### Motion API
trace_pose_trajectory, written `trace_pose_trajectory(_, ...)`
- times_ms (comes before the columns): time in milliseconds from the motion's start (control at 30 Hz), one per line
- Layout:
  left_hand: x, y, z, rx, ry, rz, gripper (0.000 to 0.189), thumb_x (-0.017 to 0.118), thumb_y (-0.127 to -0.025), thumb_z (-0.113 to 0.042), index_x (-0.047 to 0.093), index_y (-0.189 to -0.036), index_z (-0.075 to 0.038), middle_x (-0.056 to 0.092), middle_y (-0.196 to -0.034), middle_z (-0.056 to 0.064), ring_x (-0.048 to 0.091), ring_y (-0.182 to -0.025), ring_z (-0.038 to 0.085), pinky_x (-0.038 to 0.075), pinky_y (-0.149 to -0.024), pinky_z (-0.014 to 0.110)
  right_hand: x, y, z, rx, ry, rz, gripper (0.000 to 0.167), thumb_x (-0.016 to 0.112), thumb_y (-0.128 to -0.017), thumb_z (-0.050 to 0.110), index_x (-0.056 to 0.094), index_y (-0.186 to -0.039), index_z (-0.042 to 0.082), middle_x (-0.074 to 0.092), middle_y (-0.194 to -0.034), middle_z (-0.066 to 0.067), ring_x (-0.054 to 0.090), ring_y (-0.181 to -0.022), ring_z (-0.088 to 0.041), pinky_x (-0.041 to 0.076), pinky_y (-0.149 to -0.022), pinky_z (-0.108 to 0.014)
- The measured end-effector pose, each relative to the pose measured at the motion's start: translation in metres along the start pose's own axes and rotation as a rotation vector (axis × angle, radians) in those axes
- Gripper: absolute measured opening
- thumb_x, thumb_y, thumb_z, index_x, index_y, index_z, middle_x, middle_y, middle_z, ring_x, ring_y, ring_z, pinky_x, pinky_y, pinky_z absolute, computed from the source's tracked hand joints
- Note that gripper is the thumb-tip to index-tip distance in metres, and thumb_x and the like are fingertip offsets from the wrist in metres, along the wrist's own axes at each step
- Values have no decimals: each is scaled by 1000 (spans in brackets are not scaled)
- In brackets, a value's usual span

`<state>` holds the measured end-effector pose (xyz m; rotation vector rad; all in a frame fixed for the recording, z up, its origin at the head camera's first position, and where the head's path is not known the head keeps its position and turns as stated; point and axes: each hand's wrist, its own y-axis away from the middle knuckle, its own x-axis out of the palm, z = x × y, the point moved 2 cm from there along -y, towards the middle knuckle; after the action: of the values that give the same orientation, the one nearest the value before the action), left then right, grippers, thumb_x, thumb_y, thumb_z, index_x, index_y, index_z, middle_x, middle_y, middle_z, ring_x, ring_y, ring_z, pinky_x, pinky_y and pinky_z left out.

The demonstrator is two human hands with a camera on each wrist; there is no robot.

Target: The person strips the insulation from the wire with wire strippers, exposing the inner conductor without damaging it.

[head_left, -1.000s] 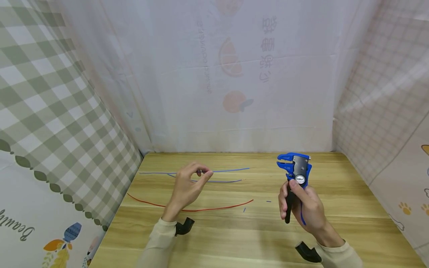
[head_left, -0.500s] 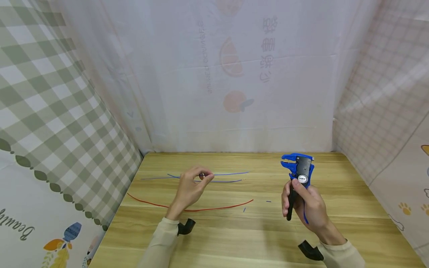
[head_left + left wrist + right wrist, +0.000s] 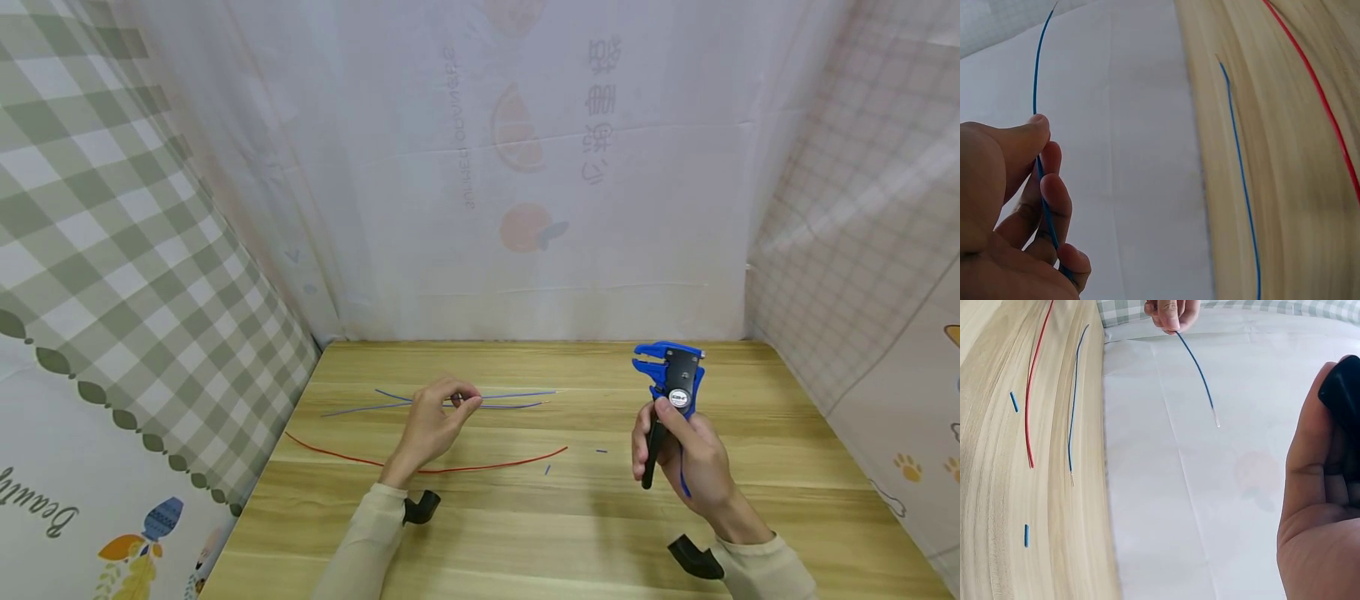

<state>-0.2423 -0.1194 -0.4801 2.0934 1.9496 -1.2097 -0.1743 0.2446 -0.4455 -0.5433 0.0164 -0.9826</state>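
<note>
My left hand [image 3: 433,429] pinches a thin blue wire [image 3: 517,394] between thumb and fingers, above the back of the table. Bare metal shows at this wire's right end [image 3: 1216,419] in the right wrist view. A second blue wire [image 3: 1073,412], also with a bared tip, lies on the wood just under that hand. Nearer the front, a red wire [image 3: 487,467] curves across the table, partly behind the left wrist. My right hand [image 3: 697,467] grips a blue and black wire stripper [image 3: 678,371] by its handles, its jaws apart and pointing left with nothing between them.
Two short blue offcuts [image 3: 602,451] [image 3: 547,470] lie on the wooden table [image 3: 525,542] between the hands. A white printed curtain [image 3: 420,250] hangs at the table's back edge, with a green checked cloth [image 3: 150,208] on the left.
The left hand has come slightly down and to the right, and the held wire's left end has dipped toward me. The right hand and wire stripper have shifted a little to the right.
</note>
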Motion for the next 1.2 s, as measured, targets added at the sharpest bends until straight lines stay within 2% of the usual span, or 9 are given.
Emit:
trace_pose_trajectory(133,6,-1,9,-12,-15,27,4,84,-101,-7,85,-103,-11,82,-98,4,72,-89,15,60,-80,25,-1,0,-1,-3,-10,6,50,9,-123,9,58,-110,5,74,-90,-1,78,-75,-15,66,-63,-38)
trace_pose_trajectory(200,9,-1,13,-31,-20,47,2,83,-103,-9,85,-103,-10,83,-98,4,72,-89,15,62,-81,29,-2,0,-1,-6,-16,13,50,9,-123,9,57,-111,4,74,-90,-1,78,-76,-15,67,-63,-38)
trace_pose_trajectory(300,13,-1,19,-70,-29,83,7,83,-104,-14,84,-103,-7,83,-98,3,72,-90,14,62,-82,30,-2,0,-2,-8,-23,18,50,9,-123,9,57,-111,4,74,-90,-1,78,-76,-15,67,-64,-37)
trace_pose_trajectory(500,21,2,30,-120,-19,131,5,83,-104,-15,84,-103,-10,83,-100,3,70,-91,12,57,-81,23,-4,1,-3,7,-9,11,50,9,-123,10,57,-110,5,74,-89,0,78,-76,-13,67,-64,-35)
trace_pose_trajectory(800,33,6,43,-185,-14,219,5,80,-106,-16,85,-106,-12,84,-106,3,71,-95,12,56,-84,23,-5,3,-5,25,6,1,49,9,-123,10,57,-110,6,73,-88,1,77,-76,-12,66,-64,-35)
trace_pose_trajectory(1067,41,10,55,-177,-10,264,7,79,-107,-15,85,-106,-11,83,-108,5,69,-94,9,57,-84,22,-8,4,-6,46,31,-10,49,10,-124,12,57,-109,7,74,-88,1,78,-76,-11,67,-64,-35)
trace_pose_trajectory(1200,43,11,58,-197,-15,287,8,77,-108,-14,84,-106,-11,82,-107,4,66,-91,7,55,-83,22,-9,6,-6,57,47,-27,48,11,-124,13,56,-109,8,74,-88,2,77,-75,-11,67,-64,-34)
